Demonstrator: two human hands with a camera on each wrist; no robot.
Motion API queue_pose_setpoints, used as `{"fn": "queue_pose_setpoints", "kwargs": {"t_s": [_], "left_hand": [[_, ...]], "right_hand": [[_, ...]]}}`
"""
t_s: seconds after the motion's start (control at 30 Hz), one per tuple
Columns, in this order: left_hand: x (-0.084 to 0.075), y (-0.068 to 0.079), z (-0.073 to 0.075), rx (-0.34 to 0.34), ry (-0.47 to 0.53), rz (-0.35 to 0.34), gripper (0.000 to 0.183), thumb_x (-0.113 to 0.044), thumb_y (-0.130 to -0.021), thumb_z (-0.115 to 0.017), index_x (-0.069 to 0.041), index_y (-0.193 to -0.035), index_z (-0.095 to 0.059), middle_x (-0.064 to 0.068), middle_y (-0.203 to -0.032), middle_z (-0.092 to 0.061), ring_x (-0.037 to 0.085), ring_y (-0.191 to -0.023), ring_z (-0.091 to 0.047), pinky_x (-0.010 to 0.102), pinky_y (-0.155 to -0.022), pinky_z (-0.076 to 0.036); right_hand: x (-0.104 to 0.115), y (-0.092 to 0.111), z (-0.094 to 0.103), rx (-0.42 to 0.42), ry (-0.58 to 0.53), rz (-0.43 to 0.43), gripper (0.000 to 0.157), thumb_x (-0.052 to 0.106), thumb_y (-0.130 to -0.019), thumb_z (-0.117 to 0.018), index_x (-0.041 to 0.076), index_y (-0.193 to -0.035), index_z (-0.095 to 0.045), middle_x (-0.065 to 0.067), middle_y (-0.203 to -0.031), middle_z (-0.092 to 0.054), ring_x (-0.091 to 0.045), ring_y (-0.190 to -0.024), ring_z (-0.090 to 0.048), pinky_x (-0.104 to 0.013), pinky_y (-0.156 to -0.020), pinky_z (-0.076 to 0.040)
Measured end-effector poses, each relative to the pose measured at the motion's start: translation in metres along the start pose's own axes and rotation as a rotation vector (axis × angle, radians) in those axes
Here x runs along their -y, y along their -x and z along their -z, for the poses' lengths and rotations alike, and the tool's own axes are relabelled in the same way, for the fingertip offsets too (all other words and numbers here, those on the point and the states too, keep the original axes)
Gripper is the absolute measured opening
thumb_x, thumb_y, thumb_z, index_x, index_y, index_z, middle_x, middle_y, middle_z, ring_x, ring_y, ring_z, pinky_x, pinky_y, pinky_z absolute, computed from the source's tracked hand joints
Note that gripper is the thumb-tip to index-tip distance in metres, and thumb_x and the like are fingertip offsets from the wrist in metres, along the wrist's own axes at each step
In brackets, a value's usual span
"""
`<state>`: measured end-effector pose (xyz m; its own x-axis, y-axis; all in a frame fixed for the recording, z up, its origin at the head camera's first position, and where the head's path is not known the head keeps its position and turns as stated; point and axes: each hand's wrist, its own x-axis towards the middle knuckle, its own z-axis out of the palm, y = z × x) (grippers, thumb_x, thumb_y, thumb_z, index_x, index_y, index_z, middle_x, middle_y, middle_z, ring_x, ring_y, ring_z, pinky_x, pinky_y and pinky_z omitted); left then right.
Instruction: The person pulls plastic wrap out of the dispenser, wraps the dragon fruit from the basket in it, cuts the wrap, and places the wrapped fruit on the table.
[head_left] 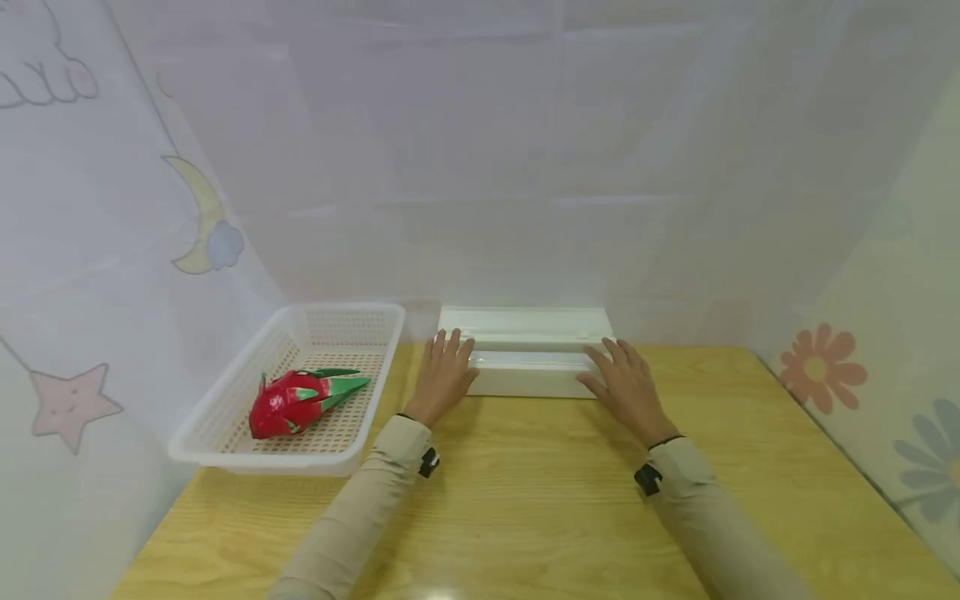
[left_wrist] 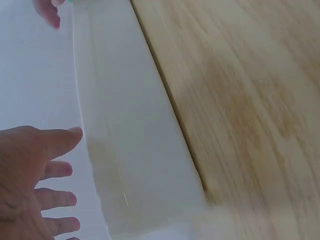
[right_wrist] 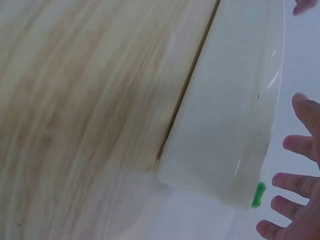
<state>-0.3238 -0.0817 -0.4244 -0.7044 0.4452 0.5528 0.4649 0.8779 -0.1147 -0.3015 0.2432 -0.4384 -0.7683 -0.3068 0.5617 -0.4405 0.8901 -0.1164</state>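
A long white box (head_left: 532, 383) lies across the back of the table, its lid (head_left: 525, 320) raised behind it against the wall. My left hand (head_left: 446, 375) is at the box's left end with fingers spread, the thumb close to the rim in the left wrist view. At the right end my right hand (head_left: 625, 387) reaches over the corner, its fingers also spread and nearly straight. Neither hand grips anything. In the right wrist view a small green piece (right_wrist: 258, 195) shows at the box's end. The inside of the box is mostly hidden.
To the left, a white plastic basket (head_left: 191, 442) overhangs the edge of the wooden table (head_left: 525, 517). A red and green dragon fruit (head_left: 288, 406) lies in it. A pale wall covering (head_left: 480, 167) rises right behind the box, and printed panels stand at both sides.
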Motion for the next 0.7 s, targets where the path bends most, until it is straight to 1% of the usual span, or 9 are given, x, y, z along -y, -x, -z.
{"fn": "queue_pose_setpoints", "kwargs": {"t_s": [0.13,0.37,0.57,0.7], "left_hand": [[0.005,-0.002,-0.002,0.010,0.051,0.008,0.042,-0.026,-0.094,-0.071,-0.004,-0.129,-0.063,0.024,-0.136,-0.056,0.048,-0.126,-0.050,0.059,-0.104,-0.042],[0.011,-0.001,-0.006,-0.020,0.123,0.015,0.034,-0.019,-0.094,-0.071,-0.005,-0.124,-0.067,0.025,-0.133,-0.059,0.048,-0.123,-0.053,0.059,-0.102,-0.043],[0.011,-0.002,-0.008,-0.001,0.167,0.035,0.024,-0.017,-0.095,-0.069,-0.006,-0.116,-0.071,0.025,-0.133,-0.060,0.047,-0.124,-0.052,0.058,-0.102,-0.042],[0.011,-0.004,-0.008,0.022,0.220,0.067,0.020,-0.016,-0.097,-0.067,-0.006,-0.113,-0.073,0.024,-0.134,-0.060,0.047,-0.126,-0.052,0.058,-0.104,-0.041]], "right_hand": [[-0.011,-0.003,-0.002,0.011,-0.018,-0.018,0.048,0.027,-0.093,-0.071,0.000,-0.132,-0.062,-0.033,-0.140,-0.048,-0.054,-0.131,-0.039,-0.072,-0.099,-0.035],[-0.021,-0.006,-0.006,0.057,-0.078,-0.028,0.038,0.021,-0.098,-0.065,0.001,-0.129,-0.064,-0.035,-0.143,-0.044,-0.055,-0.136,-0.032,-0.073,-0.104,-0.028],[-0.026,-0.007,-0.008,0.094,-0.118,-0.029,0.029,0.018,-0.099,-0.063,0.000,-0.120,-0.070,-0.036,-0.142,-0.045,-0.055,-0.137,-0.030,-0.071,-0.108,-0.023],[-0.030,-0.009,-0.008,0.079,-0.135,-0.007,0.024,0.016,-0.097,-0.066,0.000,-0.111,-0.074,-0.036,-0.138,-0.049,-0.057,-0.134,-0.032,-0.072,-0.106,-0.025]]}}
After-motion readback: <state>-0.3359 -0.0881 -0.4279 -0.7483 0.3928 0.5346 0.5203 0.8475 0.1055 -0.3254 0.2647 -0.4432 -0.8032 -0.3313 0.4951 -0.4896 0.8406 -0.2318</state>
